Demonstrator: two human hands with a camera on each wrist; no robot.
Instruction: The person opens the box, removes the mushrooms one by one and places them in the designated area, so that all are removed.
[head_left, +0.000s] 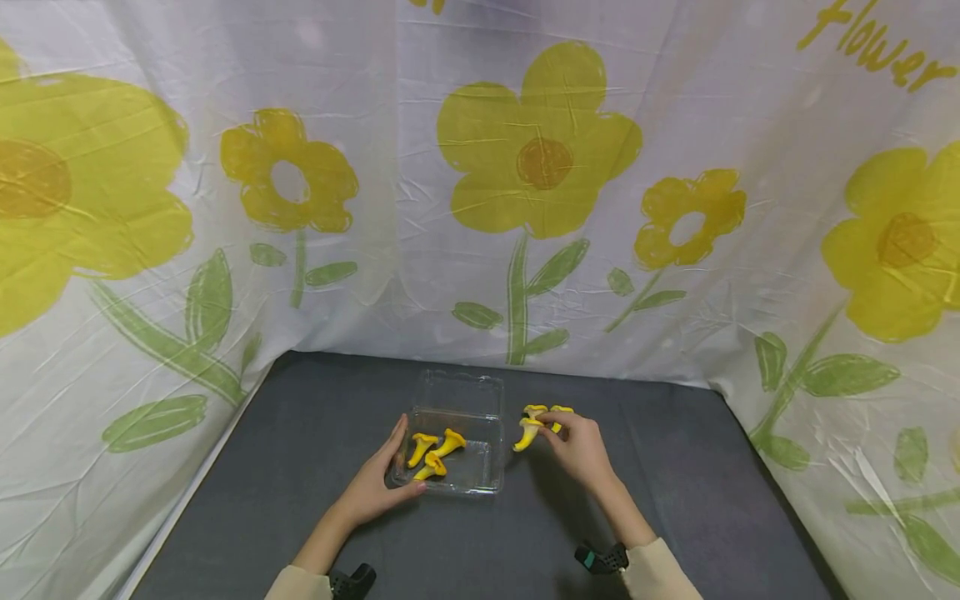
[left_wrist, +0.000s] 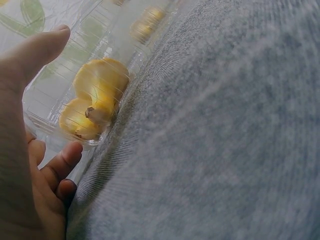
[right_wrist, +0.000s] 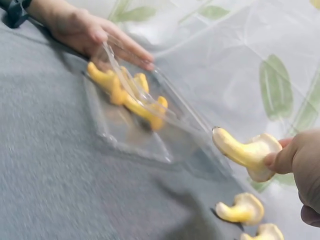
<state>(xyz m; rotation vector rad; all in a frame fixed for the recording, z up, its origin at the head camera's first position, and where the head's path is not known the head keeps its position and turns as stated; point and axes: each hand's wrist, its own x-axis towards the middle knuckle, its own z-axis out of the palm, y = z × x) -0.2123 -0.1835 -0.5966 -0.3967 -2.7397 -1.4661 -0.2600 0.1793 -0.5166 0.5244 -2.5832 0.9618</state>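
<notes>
A clear plastic box stands on the table with its hinged lid lifted at the back. Three yellow chanterelle mushrooms lie in its left half. My left hand holds the box by its left side, thumb at the front corner and fingers along the wall. Just right of the box, my right hand pinches another chanterelle mushroom by its cap, stem pointing toward the box. Two more mushrooms lie on the table beneath and behind that hand, partly hidden by it in the head view.
A dark grey cloth covers the table. Around its back and sides hangs a white curtain printed with yellow flowers. Black bands sit on both wrists.
</notes>
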